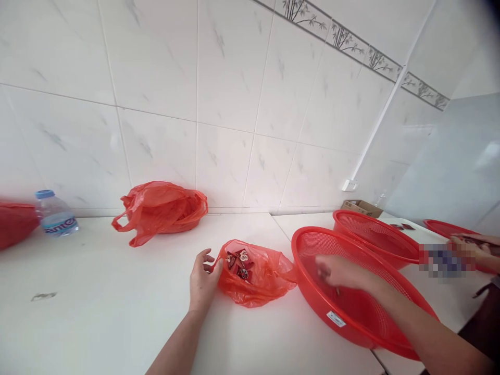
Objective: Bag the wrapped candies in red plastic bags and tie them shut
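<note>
My left hand (203, 284) is at the left edge of a small red plastic bag (258, 291), its thumb and curled fingers pinching the rim. The bag's mouth is open, and several small wrapped packets (242, 256) in dark red, cream and black lie inside. Over on the right, my right hand (339, 271) reaches down into a large red mesh basket (312, 291) that touches the bag. Motion smears its fingers, so I cannot tell whether they hold anything. A small dark yellowish bit shows just below that hand.
Against the tiled wall sits a bunched red plastic bag (164, 211); farther left is a water bottle (58, 216) beside another red bag (15, 224). A second red basket (371, 234) and a cardboard box (361, 208) stand behind. Another person's hands (471, 252) work at far right.
</note>
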The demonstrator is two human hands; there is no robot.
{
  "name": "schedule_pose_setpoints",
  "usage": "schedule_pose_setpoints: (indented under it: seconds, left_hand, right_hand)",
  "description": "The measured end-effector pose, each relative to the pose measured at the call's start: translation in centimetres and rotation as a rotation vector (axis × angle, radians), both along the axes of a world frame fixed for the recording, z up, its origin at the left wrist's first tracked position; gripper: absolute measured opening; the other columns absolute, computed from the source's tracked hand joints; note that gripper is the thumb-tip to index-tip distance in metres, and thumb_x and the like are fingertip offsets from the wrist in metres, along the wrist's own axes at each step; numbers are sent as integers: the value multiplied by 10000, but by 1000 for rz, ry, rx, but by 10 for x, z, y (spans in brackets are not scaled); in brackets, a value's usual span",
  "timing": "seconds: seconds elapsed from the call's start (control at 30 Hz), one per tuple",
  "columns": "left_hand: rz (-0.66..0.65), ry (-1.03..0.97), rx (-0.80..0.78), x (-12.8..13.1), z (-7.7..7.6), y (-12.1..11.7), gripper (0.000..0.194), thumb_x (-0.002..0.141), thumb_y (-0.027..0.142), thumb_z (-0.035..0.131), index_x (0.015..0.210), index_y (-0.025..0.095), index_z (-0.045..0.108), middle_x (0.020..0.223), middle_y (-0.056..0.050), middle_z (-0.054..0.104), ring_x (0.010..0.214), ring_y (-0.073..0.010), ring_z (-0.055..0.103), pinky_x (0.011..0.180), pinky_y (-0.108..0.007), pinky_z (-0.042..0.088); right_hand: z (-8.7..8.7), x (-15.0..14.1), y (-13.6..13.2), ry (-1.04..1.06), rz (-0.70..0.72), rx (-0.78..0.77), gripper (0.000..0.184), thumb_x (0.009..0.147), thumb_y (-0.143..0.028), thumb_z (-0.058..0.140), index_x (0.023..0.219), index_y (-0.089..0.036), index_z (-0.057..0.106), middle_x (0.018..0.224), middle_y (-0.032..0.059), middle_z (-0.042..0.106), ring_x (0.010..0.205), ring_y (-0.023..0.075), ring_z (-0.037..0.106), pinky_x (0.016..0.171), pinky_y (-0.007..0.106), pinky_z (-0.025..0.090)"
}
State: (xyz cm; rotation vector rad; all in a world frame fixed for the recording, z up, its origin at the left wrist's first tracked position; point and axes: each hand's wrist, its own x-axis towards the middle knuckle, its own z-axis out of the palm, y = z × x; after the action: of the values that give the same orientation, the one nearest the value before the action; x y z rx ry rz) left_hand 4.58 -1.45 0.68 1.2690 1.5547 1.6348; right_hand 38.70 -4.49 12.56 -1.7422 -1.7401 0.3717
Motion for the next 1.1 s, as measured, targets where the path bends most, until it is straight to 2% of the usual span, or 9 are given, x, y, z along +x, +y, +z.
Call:
schedule_pose_setpoints:
  seconds: [0.2, 0.3, 0.4, 0.5, 0.63, 0.73, 0.9, 1.0, 1.1]
  left_hand:
    - [-34, 1, -6, 0, 1, -3, 512, 716, 511, 596, 1139, 234, 512, 944, -32, 560, 664, -158, 526, 598, -304, 491]
    - [-37, 6, -6, -2, 2, -4, 494, 727, 504, 589, 1130, 231, 507, 952, -32, 555, 672, -157, 518, 614, -307, 490]
    - [-37, 13, 5, -4, 0, -5, 469, 741, 488, 579, 1122, 225, 502, 953, -31, 550, 668, -151, 507, 633, -310, 487]
    - [-42, 14, 24, -4, -2, -6, 464, 750, 483, 572, 1124, 218, 497, 953, -32, 547, 672, -148, 507, 651, -308, 487]
    - [-61, 18, 31, -4, -3, -5, 468, 758, 493, 563, 1135, 223, 495, 963, -33, 546, 675, -146, 515, 646, -298, 489]
    - [-51, 35, 10, -4, -3, -5, 496, 746, 515, 568, 1144, 228, 497, 984, -34, 536, 666, -146, 517, 655, -311, 485]
    - [21, 75, -57, -4, -3, -8, 533, 732, 540, 564, 1162, 235, 483, 889, -13, 521, 661, -175, 532, 654, -348, 442]
    - [-9, 73, -70, 0, -4, -12, 475, 734, 476, 569, 1133, 226, 507, 688, 32, 514, 623, -193, 543, 595, -316, 412]
    - [-39, 36, -41, 4, 1, -14, 391, 753, 394, 537, 1100, 213, 524, 618, 48, 512, 575, -175, 540, 561, -287, 409]
  right_hand:
    - [52, -64, 0, -91, 418, -117, 162, 675, -134, 475, 775, -242, 544, 698, -36, 604, 574, 119, 573, 528, 233, 408]
    - [45, -109, 3, -197, 535, -102, 214, 624, -107, 527, 783, -244, 571, 721, -51, 610, 610, 111, 549, 516, 207, 339]
    - [21, -145, 17, -411, 591, -51, 270, 597, -98, 580, 819, -249, 601, 750, -43, 594, 613, 112, 515, 516, 213, 284]
    - [2, -161, 28, -700, 548, 21, 332, 640, -146, 638, 948, -265, 608, 795, -12, 581, 634, 139, 528, 521, 232, 276]
    - [1, -157, 24, -755, 394, 119, 287, 759, -253, 634, 1038, -246, 566, 867, 38, 581, 755, 204, 559, 570, 270, 315]
    - [7, -146, 8, -808, 221, 228, 161, 838, -310, 570, 952, -196, 573, 883, 83, 577, 800, 240, 546, 607, 311, 354]
    - [-4, -128, -12, -848, 126, 234, 307, 780, -481, 616, 772, -174, 608, 834, 120, 580, 813, 285, 517, 691, 391, 400]
    - [-20, -124, -11, -741, 171, 179, 193, 681, -334, 718, 664, -181, 602, 843, 129, 595, 886, 312, 505, 737, 409, 387]
    - [-29, -124, -3, -602, 184, 176, 185, 680, -113, 634, 545, -186, 531, 763, 94, 601, 843, 256, 520, 711, 354, 370]
